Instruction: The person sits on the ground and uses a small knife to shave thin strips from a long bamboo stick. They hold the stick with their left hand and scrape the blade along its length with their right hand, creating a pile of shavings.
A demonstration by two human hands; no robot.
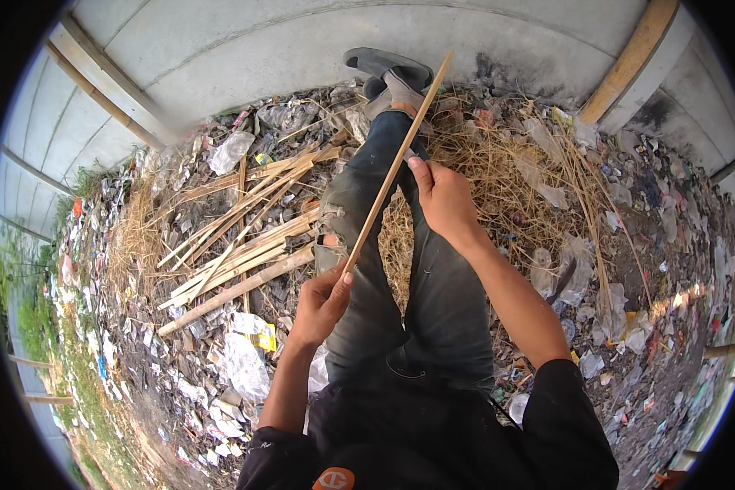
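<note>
A long, thin bamboo strip (383, 189) slants up and to the right across my outstretched legs. Its near end is pinched between the thumb and fingers of my left hand (322, 305). Farther up the strip, my right hand (443, 196) is closed at its right edge, thumb on top; the fingers underneath are mostly hidden. To the left of my knee lies a loose pile of split bamboo strips (245, 233), with a thicker bamboo piece (235, 292) on the near side.
A grey panel wall (302, 41) stands beyond my shoes (392, 73), with bamboo poles (633, 57) leaning on it. Straw-like shavings (498, 171) and plastic litter (245, 363) cover the ground. A dark curved object (562, 282) lies right of my right forearm.
</note>
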